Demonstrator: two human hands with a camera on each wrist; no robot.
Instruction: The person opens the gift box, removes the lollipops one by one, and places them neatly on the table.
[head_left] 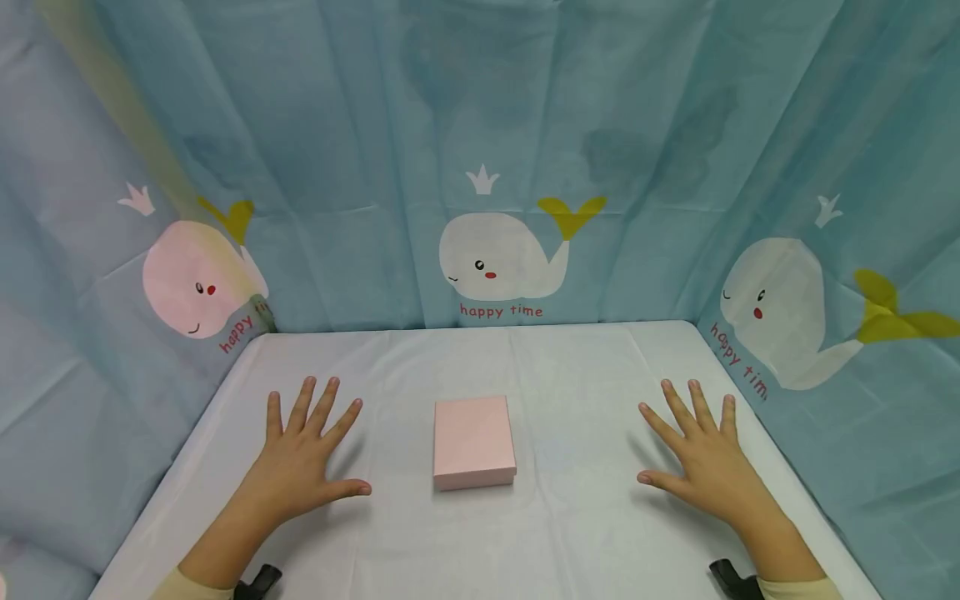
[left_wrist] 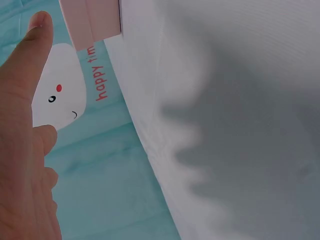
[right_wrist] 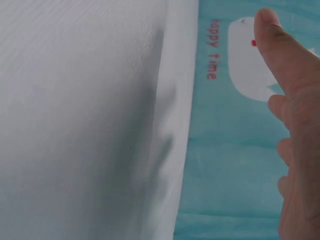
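Note:
A pink lidded box [head_left: 474,440] sits on the white-covered table, between the two hands in the head view. To its left, my left hand [head_left: 303,454] hovers over the cloth with straight, spread fingers and holds nothing. My right hand [head_left: 705,458] is spread the same way, farther off to the box's right, also holding nothing. Neither hand touches the box. In the left wrist view, part of the pink box [left_wrist: 92,20] shows beyond the left thumb [left_wrist: 35,50]. The right wrist view has the right thumb [right_wrist: 280,52] above the cloth, and the box is out of its frame.
White cloth [head_left: 577,400] covers the table. Blue curtains [head_left: 360,167] with printed whales stand along its back and both sides. Black straps [head_left: 257,582] show at the wrists, by the front of the head view.

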